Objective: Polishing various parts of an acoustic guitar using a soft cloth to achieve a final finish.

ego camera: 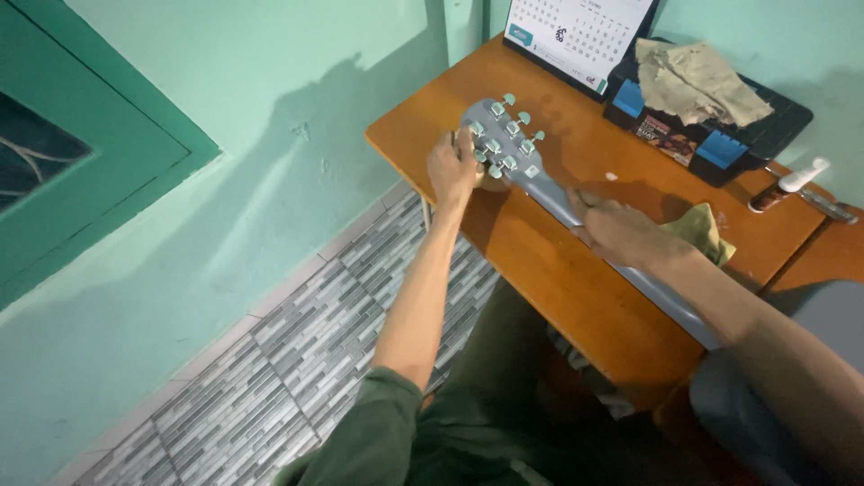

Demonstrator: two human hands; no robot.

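A grey guitar lies face down across the orange wooden table (558, 279), its headstock (500, 135) with pale green tuning pegs toward the far left corner. My left hand (453, 167) grips the headstock's near edge at the tuning pegs. My right hand (619, 227) presses a yellow-green cloth (704, 229) onto the back of the grey neck (661, 297). The guitar's body runs off to the lower right, mostly hidden behind my right forearm.
A desk calendar (576, 36) leans at the table's back. Beside it a black and blue tray (720, 144) holds a crumpled beige rag (697, 83). A small brown bottle with a white nozzle (787, 184) lies at the right. Grey tiled floor lies below the green wall on the left.
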